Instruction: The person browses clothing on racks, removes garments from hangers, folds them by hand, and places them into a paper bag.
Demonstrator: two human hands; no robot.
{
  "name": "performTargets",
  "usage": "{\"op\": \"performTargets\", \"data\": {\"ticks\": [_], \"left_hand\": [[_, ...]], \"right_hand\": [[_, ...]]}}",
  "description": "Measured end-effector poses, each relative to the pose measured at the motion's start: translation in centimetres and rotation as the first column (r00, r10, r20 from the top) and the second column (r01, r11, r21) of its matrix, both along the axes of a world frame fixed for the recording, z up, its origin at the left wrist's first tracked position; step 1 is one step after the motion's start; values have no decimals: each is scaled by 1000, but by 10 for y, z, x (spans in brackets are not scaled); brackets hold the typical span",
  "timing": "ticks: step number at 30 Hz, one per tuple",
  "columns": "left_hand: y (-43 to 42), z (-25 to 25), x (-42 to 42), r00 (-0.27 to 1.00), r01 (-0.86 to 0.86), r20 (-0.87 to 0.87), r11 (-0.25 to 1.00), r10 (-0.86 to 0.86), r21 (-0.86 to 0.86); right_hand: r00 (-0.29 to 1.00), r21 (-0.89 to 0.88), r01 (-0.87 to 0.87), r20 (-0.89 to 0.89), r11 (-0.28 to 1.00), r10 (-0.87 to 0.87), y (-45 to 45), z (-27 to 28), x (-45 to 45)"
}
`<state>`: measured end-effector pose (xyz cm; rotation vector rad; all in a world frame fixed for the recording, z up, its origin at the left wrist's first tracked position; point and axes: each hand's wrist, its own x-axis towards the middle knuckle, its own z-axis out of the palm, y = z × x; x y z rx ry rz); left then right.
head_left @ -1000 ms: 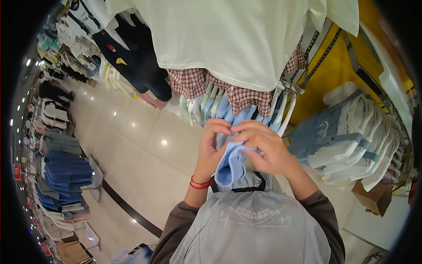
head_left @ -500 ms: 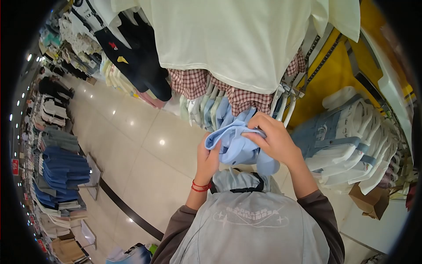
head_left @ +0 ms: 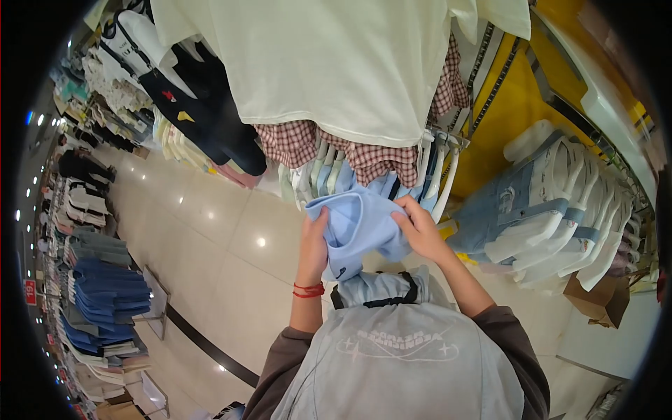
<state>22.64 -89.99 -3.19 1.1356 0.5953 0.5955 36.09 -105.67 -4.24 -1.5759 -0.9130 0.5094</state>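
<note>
A light blue garment is spread between my two hands, its opening facing up toward the camera and a small dark mark near its lower left edge. My left hand, with red cords at the wrist, grips its left edge. The garment's right side is pinched by my right hand. Just beyond hang light-coloured garments on hangers, below a pale cream shirt and red-checked cloth.
White and denim garments hang at the right above a cardboard box. Blue clothes hang on a rack at the left. Dark overalls hang at upper left. A person in dark clothes stands far left.
The bunched blue garment has been opened out and stretched between my hands, which have moved farther apart. The view has shifted slightly.
</note>
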Motion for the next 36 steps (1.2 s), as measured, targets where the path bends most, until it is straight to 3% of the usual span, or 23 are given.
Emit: {"op": "performTargets", "data": {"ticks": [2,5,8,11,15,18,21,25,28,32,34,36], "left_hand": [[8,-4,0,998,41,-46,994,-46,-102],[22,-32,-10,995,97,19,994,-96,-49],[22,-1,-26,948,304,42,938,-315,168],[14,21,-30,916,397,-166,766,-364,505],[-4,34,-24,890,452,-333,505,-312,735],[-4,21,-29,846,532,-380,637,-374,558],[-10,28,-34,845,534,-417,512,-335,673],[-18,34,-38,881,472,-427,381,-202,795],[-16,49,-47,874,485,-464,338,-146,807],[-17,64,-59,838,543,-517,342,-172,767],[-19,70,-63,815,580,-527,347,-241,737],[-22,77,-64,783,620,-519,354,-344,701]], "right_hand": [[997,-32,52,54,998,-50,0,7,2],[988,-131,32,151,991,-12,-2,24,1],[960,-144,-31,271,989,69,-3,25,-2],[905,-170,-116,388,979,175,-3,29,-12],[854,-221,-206,434,953,286,-8,35,-25],[849,-264,-252,402,931,344,-17,53,-27],[835,-405,-238,379,883,399,-31,42,-19],[808,-642,-172,341,747,480,-62,-16,9],[868,-546,-60,385,836,313,-88,-31,19],[971,-324,-34,213,945,109,-104,-47,19],[999,-128,-40,6,991,41,-107,-67,17],[905,57,86,-421,995,-55,-107,-88,7]]}}
